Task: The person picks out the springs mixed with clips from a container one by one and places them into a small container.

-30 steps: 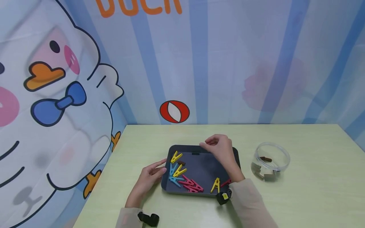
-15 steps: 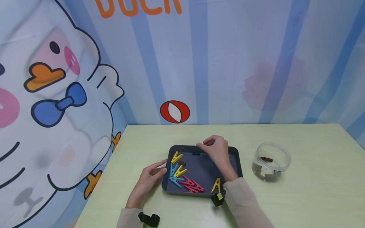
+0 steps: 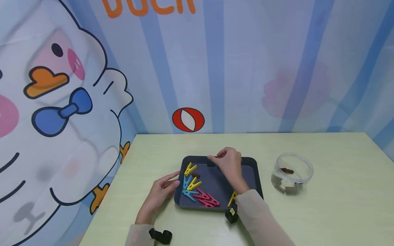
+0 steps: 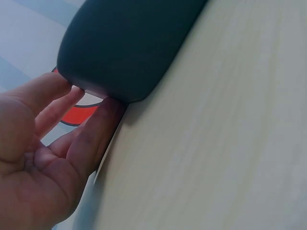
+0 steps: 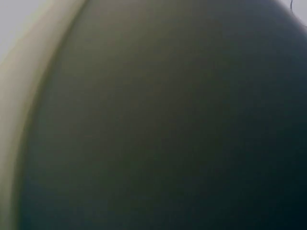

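Note:
In the head view, my left hand (image 3: 161, 191) touches the left wall of a dark grey tray (image 3: 224, 209). The left wrist view shows its fairly straight fingers (image 4: 98, 127) against the tray's outer side. My right hand (image 3: 231, 165) hovers at the far rim with thumb and forefinger close together. A dark reddish speck shows there, too small to identify. Below the fingertips lies a short black ridged piece (image 3: 211, 165). Along the left side are yellow clips (image 3: 194, 184), blue clips (image 3: 186, 182), pink clips (image 3: 207, 198) and a brown ridged piece (image 3: 195, 175). Only dark blur fills the right wrist view.
A clear round bowl (image 3: 292, 181) stands right of the tray, with a brown piece (image 3: 287, 170) and grey blocks inside. Another yellow clip (image 3: 232, 198) lies near the right forearm. The pale table (image 3: 344, 205) meets a printed cloth backdrop (image 3: 246, 68) behind.
My right hand has drifted left along the tray's far rim and slightly down, and its sleeve now covers more of the near right corner. The left hand has stayed in place.

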